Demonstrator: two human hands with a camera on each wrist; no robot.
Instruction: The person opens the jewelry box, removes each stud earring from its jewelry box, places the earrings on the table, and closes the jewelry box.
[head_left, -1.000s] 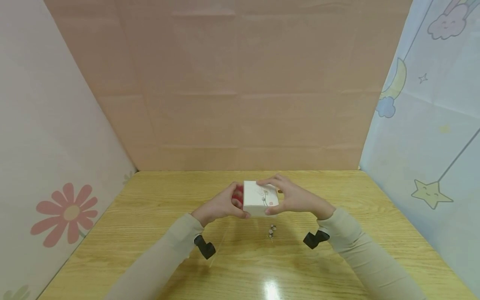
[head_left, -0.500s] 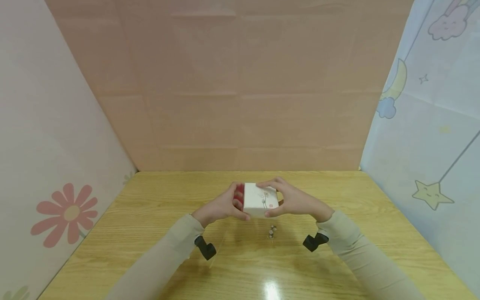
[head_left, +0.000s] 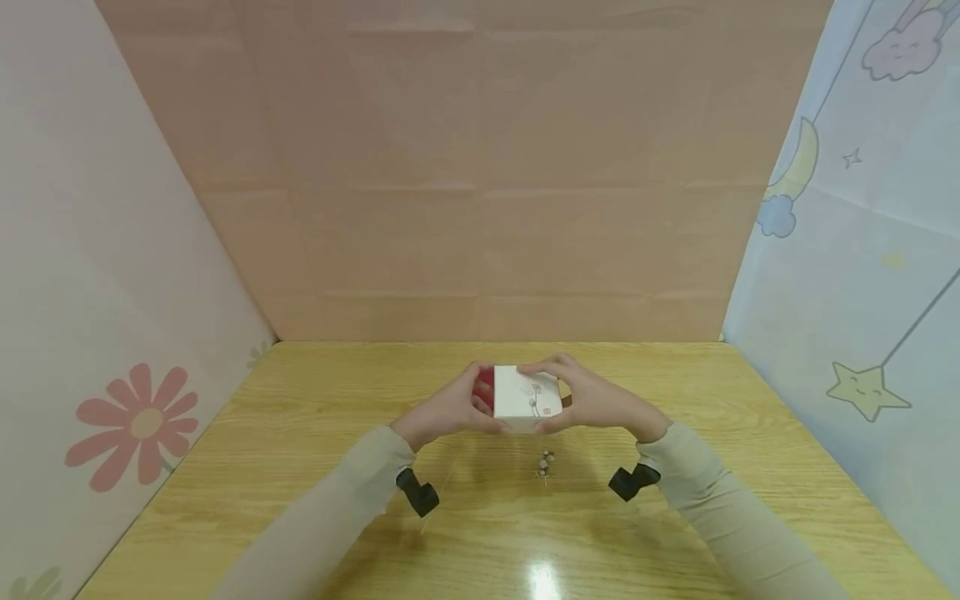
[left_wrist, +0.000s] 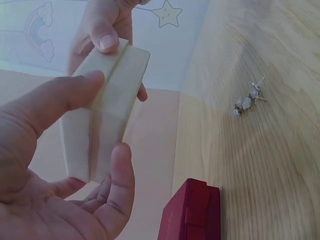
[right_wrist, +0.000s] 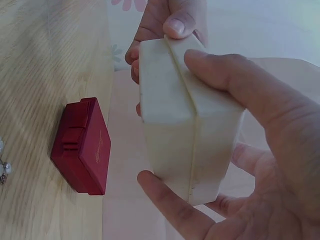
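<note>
A white lidded box (head_left: pixel 513 392), with a plant drawing and a small red mark on top, is held up between both hands over the table. My left hand (head_left: pixel 450 408) grips its left side, and my right hand (head_left: pixel 600 404) grips the right side. In the left wrist view the left thumb presses near the seam between lid and base of the white box (left_wrist: pixel 107 110). The right thumb lies along the same seam on the white box (right_wrist: pixel 170 85) in the right wrist view. The lid appears seated on the base.
A red gift box (right_wrist: pixel 80 145) with a bow and gold script stands on the table behind the white box. Nearer the front lies a small piece of jewelry (head_left: pixel 544 467) with pearl-like beads. A pink-beige backdrop (head_left: pixel 480 208) rises behind the wooden table (head_left: pixel 337 383).
Both hands have shifted slightly to the right with the white box still between them. The grip looks much the same, and the jewelry stays on the table.
</note>
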